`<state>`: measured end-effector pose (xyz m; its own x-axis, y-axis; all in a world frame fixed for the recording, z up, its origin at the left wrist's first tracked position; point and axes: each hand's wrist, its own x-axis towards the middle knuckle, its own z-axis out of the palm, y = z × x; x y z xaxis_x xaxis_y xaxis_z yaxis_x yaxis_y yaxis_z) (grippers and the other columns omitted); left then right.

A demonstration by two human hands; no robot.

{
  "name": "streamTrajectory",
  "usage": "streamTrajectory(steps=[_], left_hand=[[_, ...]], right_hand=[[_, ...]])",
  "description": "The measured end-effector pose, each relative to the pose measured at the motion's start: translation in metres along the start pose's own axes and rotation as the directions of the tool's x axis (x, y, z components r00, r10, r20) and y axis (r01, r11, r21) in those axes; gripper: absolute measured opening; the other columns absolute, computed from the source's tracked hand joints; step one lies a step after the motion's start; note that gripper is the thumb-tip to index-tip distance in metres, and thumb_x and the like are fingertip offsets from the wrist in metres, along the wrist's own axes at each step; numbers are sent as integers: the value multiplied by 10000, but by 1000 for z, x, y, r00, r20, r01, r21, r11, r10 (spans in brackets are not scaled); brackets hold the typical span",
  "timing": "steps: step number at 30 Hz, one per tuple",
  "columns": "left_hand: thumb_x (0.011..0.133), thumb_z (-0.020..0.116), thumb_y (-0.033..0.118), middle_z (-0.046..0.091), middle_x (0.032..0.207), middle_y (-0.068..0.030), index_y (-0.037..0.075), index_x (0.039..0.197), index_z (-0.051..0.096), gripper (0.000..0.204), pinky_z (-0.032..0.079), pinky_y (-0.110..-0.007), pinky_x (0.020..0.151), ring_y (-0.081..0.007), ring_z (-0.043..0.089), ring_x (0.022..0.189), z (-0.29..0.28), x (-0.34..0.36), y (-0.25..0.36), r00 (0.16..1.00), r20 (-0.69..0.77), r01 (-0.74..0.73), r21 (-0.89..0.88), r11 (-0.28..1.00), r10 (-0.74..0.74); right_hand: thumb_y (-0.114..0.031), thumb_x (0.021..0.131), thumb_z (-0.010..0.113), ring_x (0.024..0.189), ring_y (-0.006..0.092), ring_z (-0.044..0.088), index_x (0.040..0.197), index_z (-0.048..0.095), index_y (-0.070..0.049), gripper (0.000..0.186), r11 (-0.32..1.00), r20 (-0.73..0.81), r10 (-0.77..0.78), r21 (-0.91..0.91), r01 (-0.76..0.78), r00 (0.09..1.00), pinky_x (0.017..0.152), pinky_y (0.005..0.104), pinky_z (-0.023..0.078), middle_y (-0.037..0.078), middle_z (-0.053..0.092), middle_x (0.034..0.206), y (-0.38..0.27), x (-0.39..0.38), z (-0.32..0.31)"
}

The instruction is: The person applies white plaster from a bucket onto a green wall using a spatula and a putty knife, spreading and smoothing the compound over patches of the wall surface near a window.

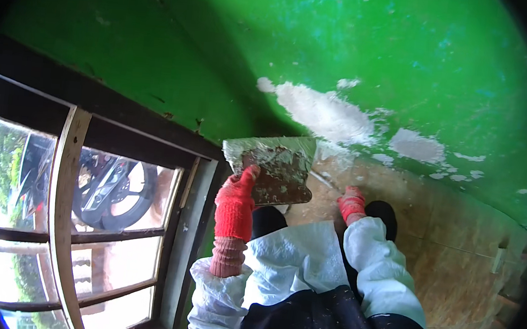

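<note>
Red-gloved and stretched forward out of a white left sleeve [216, 307]: left hand [235, 212], raised left of centre, wrist nearly straight. Closed on the near left side of a brown board [281, 177], thumb pressed flat over the top face, other fingers hidden from view. Held out in front of the body, thick white paste caked along the far edge, near white patches [327, 115] on the green wall [405, 51]. Also red-gloved, farther right above the brown floor [448, 274]: right hand [352, 205], reaching forward from a bent arm. Fingers near a thin pale strip [321, 179]; cannot tell whether gripping it.
</note>
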<state>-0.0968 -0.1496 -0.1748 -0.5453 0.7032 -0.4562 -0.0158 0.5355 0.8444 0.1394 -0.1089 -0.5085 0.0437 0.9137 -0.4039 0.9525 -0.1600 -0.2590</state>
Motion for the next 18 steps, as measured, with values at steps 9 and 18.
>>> streamTrajectory(steps=[9, 18], left_hand=[[746, 644, 460, 592, 664, -45, 37, 931, 633, 461, 441, -297, 591, -137, 523, 560, -29, 19, -42, 997, 78, -56, 491, 869, 20], [754, 625, 472, 588, 649, -78, 33, 882, 628, 458, 456, -321, 612, -192, 573, 596, -16, 17, -35, 988, 132, -123, 404, 907, 76]], right_hand=[[-174, 829, 512, 745, 308, 636, 920, 551, -110, 118, 986, 75, -76, -141, 86, 994, 685, 416, 518, 159, 609, 855, -6, 6, 23], [-25, 793, 527, 736, 312, 627, 1169, 576, -139, 395, 678, -442, -424, 423, 601, 790, 657, 360, 511, 157, 634, 833, -71, -196, -181]])
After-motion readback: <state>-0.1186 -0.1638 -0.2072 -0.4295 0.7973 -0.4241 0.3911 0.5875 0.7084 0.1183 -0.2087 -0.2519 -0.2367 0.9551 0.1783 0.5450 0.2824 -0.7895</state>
